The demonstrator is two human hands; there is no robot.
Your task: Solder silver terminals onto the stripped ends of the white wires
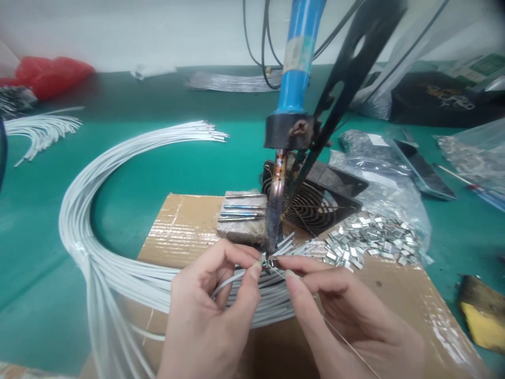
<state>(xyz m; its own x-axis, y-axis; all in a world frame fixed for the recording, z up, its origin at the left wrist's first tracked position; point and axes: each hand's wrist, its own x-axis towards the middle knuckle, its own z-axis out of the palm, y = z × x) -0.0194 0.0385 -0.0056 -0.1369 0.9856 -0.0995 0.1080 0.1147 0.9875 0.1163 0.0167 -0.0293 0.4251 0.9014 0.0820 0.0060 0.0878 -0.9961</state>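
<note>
Presently we pinch a white wire in our left hand, our right hand pinching thin solder wire, both meeting under the soldering iron tip, metal clips heaped near on cardboard.

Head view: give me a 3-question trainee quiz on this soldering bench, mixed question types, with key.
1. True or false: the left hand and right hand meet just under the tip of the soldering iron.
2. What lies right of the fan on the cardboard?
A. a pile of small metal clips
B. a roll of tape
C. a pair of scissors
3. Fill in: the white wires curve in a loop over the ___ table.

Key: 1 true; 2 A, the metal clips; 3 green.
</note>
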